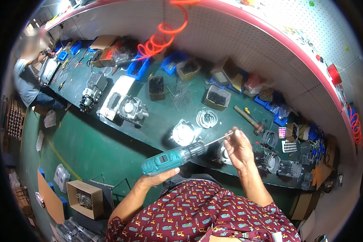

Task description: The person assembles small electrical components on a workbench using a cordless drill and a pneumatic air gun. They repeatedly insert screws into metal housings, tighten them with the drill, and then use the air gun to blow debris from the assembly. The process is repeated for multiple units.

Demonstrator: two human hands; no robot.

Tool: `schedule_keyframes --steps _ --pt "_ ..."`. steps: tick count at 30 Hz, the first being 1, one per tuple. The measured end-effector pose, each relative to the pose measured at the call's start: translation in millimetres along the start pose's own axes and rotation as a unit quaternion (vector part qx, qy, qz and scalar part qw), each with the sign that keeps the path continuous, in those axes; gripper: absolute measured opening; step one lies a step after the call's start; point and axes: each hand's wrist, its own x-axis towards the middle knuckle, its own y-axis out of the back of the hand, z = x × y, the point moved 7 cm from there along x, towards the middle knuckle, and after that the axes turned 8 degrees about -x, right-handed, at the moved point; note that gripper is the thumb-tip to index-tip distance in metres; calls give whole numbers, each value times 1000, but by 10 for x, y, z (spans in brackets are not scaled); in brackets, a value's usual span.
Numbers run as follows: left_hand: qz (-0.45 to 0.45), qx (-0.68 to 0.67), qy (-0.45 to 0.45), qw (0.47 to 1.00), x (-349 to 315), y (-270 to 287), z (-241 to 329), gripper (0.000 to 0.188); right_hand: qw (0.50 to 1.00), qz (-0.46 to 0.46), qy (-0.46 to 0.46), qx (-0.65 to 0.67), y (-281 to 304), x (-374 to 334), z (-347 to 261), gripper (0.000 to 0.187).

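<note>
A teal and black cordless drill (162, 161) lies level in front of my body, pointing right. My left hand (162, 178) is wrapped round it from below, with the thumb along its side. From the black chuck a long thin driver bit (217, 140) runs up to the right. My right hand (239, 148) pinches the far end of that bit between thumb and fingers; whether a screw sits there is too small to tell. Just beyond the chuck, on the bench, is a shiny round metal housing (184, 133). Another metal housing (223, 154) is partly behind my right hand.
A green workbench (157, 135) crosses the view. On it are a hammer (250, 119), a box of black screws (216, 98), metal rings (207, 119) and a motor part (132, 109). A red coiled hose (159, 40) hangs above. A person (28, 76) works at the far left.
</note>
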Motion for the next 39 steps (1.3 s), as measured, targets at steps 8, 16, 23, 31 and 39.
schedule_keyframes --steps 8,16,23,31,39 --pt "71 -50 -23 996 -64 358 -92 35 986 -93 -78 -117 -483 364 229 30" --pt "199 -38 40 978 -168 523 145 35 959 -132 -142 -208 -336 1030 422 24" --pt "257 -75 36 963 -290 721 137 37 939 -156 -162 -260 -730 1715 1012 19" --pt "226 -135 19 964 -105 1631 112 31 799 -215 96 -553 -1851 2890 1557 26" --pt "233 -107 43 966 -185 3189 43 35 447 -180 376 -791 -3148 4093 2549 19"
